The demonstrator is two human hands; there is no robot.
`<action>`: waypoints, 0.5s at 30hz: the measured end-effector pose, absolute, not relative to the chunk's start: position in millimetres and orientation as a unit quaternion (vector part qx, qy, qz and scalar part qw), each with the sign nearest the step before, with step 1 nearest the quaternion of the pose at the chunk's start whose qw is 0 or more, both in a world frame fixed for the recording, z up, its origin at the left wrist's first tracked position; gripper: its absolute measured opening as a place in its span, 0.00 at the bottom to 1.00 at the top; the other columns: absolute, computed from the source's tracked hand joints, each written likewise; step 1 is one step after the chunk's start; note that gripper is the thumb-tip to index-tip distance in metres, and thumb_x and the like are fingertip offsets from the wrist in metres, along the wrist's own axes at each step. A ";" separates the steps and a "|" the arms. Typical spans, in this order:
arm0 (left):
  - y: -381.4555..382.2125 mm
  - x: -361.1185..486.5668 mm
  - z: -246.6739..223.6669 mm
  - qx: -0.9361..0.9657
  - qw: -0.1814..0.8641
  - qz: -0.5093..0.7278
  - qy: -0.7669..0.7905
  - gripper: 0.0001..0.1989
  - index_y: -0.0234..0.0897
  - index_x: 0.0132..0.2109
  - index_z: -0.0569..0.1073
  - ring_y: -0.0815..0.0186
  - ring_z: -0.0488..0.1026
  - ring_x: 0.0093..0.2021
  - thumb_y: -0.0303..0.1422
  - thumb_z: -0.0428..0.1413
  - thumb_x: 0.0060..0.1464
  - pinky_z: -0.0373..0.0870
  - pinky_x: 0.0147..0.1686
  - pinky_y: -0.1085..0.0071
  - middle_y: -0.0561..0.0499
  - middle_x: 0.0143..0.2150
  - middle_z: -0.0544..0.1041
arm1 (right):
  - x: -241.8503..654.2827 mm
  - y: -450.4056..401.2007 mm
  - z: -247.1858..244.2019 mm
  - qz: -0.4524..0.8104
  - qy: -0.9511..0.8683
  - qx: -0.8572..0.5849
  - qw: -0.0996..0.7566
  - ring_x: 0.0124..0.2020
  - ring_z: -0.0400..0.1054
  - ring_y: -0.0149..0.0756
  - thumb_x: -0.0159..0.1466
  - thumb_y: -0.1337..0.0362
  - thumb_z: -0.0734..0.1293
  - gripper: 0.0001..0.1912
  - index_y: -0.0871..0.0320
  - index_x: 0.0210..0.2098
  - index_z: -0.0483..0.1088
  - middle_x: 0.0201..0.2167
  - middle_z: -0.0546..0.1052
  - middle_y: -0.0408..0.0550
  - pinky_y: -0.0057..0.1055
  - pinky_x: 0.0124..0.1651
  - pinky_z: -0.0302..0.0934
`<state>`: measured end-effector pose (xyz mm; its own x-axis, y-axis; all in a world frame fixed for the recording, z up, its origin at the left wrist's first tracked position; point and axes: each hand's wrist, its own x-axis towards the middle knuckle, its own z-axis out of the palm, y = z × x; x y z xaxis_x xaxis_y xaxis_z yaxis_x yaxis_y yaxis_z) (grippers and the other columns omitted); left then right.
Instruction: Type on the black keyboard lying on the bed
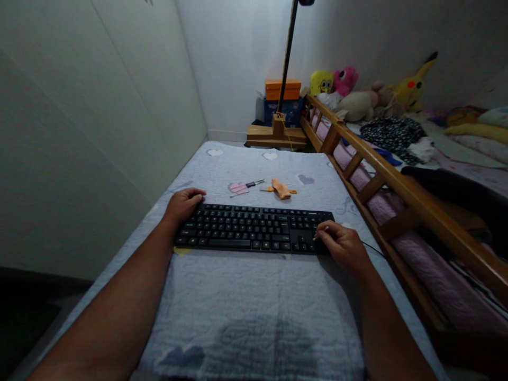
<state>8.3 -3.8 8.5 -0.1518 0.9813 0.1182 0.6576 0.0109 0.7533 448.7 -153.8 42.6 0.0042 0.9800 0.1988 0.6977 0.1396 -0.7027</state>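
A black keyboard [238,225] lies flat on the light blue quilted cover [246,296]. My left hand [184,203] rests at its upper left corner, fingers curled together against the edge. Over the number keys at the right end, my right hand [339,243] pinches a thin, white-tipped stick [326,228], apparently a cotton swab. Behind the keyboard lie a tool with a black handle and metal tip [256,183], a pink item [238,188], another thin swab [239,194], and a folded orange cloth [281,189] across a yellow-handled brush [268,189].
A wooden bed rail [369,153] runs along the right, with plush toys [357,103] and bedding beyond it. At the back stand a wooden lamp base [278,135], an orange box [282,89] and a blue box. A pale panel [99,106] rises on the left.
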 end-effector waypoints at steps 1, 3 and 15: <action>-3.8 8.4 8.9 0.608 0.229 0.349 0.676 0.18 0.38 0.38 0.84 0.53 0.79 0.41 0.42 0.58 0.43 0.75 0.48 0.61 0.48 0.37 0.85 | 448.9 -154.2 43.2 0.210 -0.679 -0.619 0.335 0.28 0.72 0.38 0.63 0.59 0.64 0.10 0.55 0.31 0.75 0.26 0.79 0.44 0.31 0.34 0.61; -3.9 8.5 9.4 0.607 0.226 0.348 0.678 0.18 0.39 0.38 0.84 0.53 0.79 0.41 0.43 0.58 0.43 0.75 0.49 0.61 0.48 0.37 0.85 | 449.7 -155.2 44.7 0.216 -0.685 -0.614 0.326 0.27 0.71 0.37 0.63 0.59 0.63 0.10 0.55 0.31 0.74 0.25 0.78 0.44 0.31 0.33 0.60; -3.2 7.1 9.1 0.613 0.230 0.344 0.673 0.19 0.38 0.39 0.84 0.52 0.79 0.42 0.43 0.57 0.44 0.74 0.50 0.60 0.47 0.37 0.85 | 451.6 -161.7 55.2 0.252 -0.711 -0.597 0.274 0.26 0.69 0.36 0.64 0.60 0.63 0.10 0.55 0.31 0.74 0.24 0.78 0.43 0.31 0.32 0.59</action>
<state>7.1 -3.2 9.1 -0.1430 0.9835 0.1111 0.6664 0.0127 0.7455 451.6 -161.7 55.2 -0.1370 0.9866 0.0890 0.7098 0.1604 -0.6859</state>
